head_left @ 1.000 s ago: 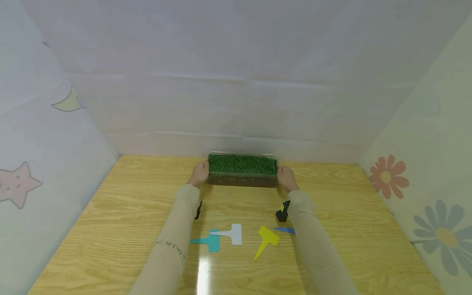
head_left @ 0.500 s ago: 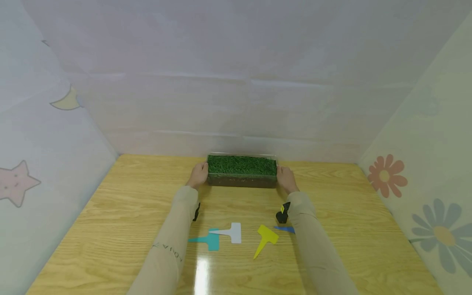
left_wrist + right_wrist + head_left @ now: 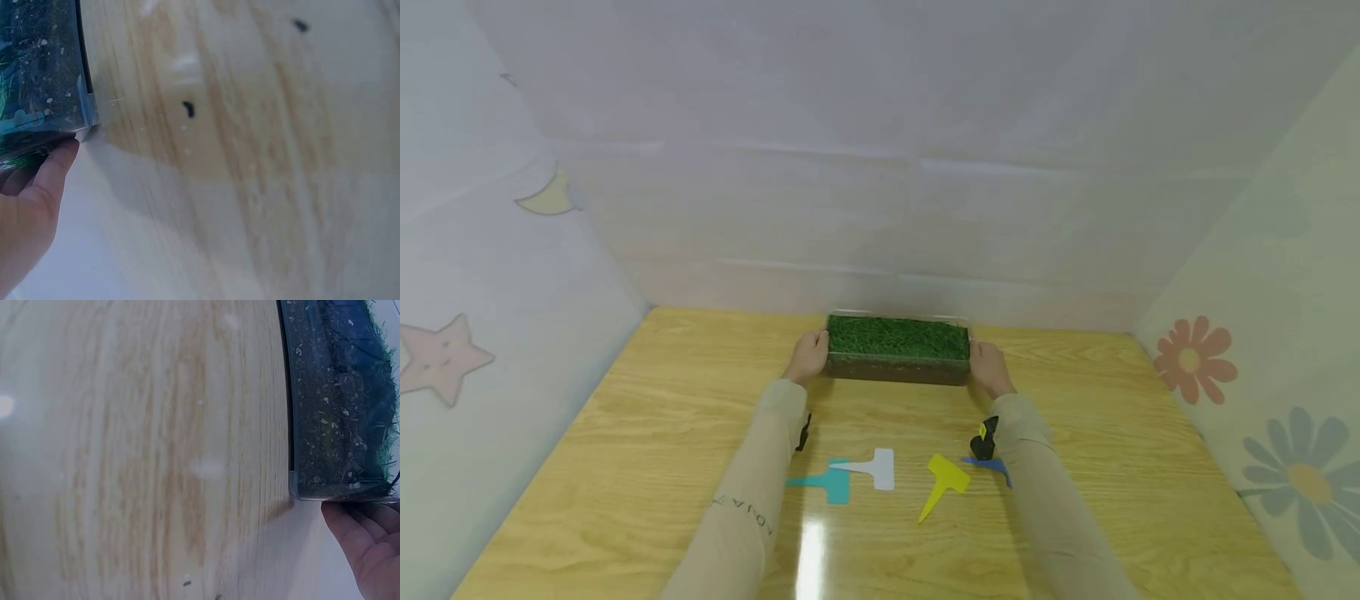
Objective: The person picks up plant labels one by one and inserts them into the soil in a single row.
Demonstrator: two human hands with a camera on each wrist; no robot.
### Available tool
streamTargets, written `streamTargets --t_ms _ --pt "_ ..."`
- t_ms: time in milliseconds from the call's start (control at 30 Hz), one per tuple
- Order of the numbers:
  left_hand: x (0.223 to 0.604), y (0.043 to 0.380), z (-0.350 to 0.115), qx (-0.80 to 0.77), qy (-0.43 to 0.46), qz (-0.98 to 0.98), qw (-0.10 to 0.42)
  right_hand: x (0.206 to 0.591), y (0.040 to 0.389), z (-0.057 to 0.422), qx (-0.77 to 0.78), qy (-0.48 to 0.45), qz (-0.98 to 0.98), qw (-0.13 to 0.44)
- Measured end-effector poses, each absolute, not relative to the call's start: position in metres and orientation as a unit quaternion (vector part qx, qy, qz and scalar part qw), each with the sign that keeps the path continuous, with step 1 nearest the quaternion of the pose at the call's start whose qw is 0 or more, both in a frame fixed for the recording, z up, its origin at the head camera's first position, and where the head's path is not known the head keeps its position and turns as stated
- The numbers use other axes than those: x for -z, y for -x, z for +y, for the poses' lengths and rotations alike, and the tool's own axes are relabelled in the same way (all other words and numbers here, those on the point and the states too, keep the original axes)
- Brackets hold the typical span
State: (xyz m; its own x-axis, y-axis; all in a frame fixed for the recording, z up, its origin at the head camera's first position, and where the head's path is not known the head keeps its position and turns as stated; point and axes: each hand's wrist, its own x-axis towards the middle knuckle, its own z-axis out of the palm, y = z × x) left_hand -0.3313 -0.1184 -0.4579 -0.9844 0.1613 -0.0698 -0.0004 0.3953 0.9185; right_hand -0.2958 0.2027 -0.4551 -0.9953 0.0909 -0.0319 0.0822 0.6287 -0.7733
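Note:
A clear planter box (image 3: 898,368), filled with dark soil and topped with green grass, stands at the back of the wooden table. My left hand (image 3: 808,356) holds its left end, and in the left wrist view a finger touches near the lower corner. At the opposite end my right hand (image 3: 990,367) holds the box, with its fingers (image 3: 350,534) against the end wall in the right wrist view. Nearer to me lie T-shaped plant labels: a teal label (image 3: 838,487), a white label (image 3: 884,469) overlapping it, a yellow label (image 3: 949,475) and a blue label (image 3: 996,467).
The wooden table (image 3: 625,450) meets a pale back wall (image 3: 880,208) just behind the box. Printed sheets (image 3: 1262,350) flank the table on both sides. The right forearm (image 3: 1052,500) passes close beside the blue label, and a black wrist camera (image 3: 985,439) hangs just above it.
The planter box and both hands have come slightly toward me. My right forearm has shifted a little right, so more of the blue label shows. The view has tilted slightly.

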Motion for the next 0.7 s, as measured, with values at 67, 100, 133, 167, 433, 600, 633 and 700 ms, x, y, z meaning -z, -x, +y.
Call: streamTargets --t_ms 67,100,133,167,433,600,633,700 --pt "0.4586 0.333 -0.1179 -0.548 -0.044 0.831 0.083 0.4545 0.2956 0.2031 -0.426 0.048 -0.903 0.008" --pt "0.4588 0.3334 -0.1176 -0.55 -0.042 0.83 0.086 0.454 0.2953 0.203 -0.426 0.047 -0.904 0.009" --pt "0.459 0.334 -0.1176 -0.55 -0.042 0.83 0.085 0.4535 0.295 0.2029 -0.427 0.046 -0.903 0.011" --pt "0.459 0.3344 -0.1176 -0.548 -0.042 0.831 0.083 0.453 0.2946 0.2026 -0.427 0.045 -0.903 0.011" --pt "0.4561 0.3303 -0.1185 -0.534 -0.057 0.84 0.079 0.4518 0.2921 0.2009 -0.421 0.047 -0.906 0.016" --pt "0.4551 0.3302 -0.1211 -0.524 -0.063 0.847 0.06 0.4521 0.2924 0.1995 -0.417 0.045 -0.908 0.013" --pt "0.4554 0.3308 -0.1214 -0.524 -0.064 0.847 0.058 0.4518 0.2921 0.1993 -0.419 0.046 -0.907 0.012" --pt "0.4558 0.3319 -0.1213 -0.52 -0.068 0.849 0.059 0.4514 0.2917 0.1997 -0.421 0.047 -0.906 0.008"
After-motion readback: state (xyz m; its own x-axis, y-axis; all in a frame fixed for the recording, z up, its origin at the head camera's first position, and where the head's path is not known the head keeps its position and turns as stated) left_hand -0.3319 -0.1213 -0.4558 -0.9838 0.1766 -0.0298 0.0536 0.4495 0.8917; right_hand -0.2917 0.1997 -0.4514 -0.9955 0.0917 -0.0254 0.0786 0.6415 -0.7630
